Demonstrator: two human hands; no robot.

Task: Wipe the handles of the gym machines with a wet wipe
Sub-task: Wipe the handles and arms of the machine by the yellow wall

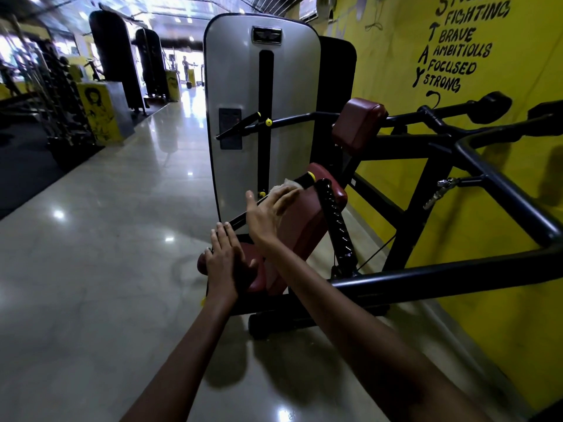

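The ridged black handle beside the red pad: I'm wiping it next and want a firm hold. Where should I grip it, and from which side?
Probably grip the ridged black handle at mid-length, where the moulded grooves give purchase. It slopes up and away over the red pad, so come from above on its open right side; the right hand, pressing the wipe, is already near.
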